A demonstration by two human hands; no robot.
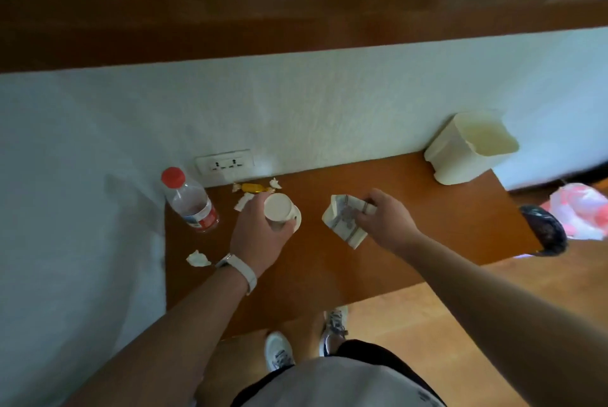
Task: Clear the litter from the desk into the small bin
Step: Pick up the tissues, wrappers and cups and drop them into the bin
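Nearest the front edge of the worktop, on the left, lies one crumpled scrap, just beside the left wrist and its watch strap.

Further in, the left hand grips a white cup, fingers curled round its side. Whether the cup stands upright or inverted cannot be told.

Level with it, the right hand pinches a folded paper by its right edge. The paper's long axis runs roughly near to far, leaning rightward at the near end.

Beyond the left hand are two more scraps and a yellow sweet wrapper, close to the wall. A plastic bottle with a red cap leans at the left edge. A wall socket sits behind these.

Farthest, the small bin stands at the back right corner, against the wall, mouth open.

Finding: the bin lies to the right of and beyond both hands. The right hand is clearly the nearer, with bare worktop between it and the bin. The left hand would have to cross past the right arm. In my judgement the paper should go first, carried rightward and away, with the cup following.
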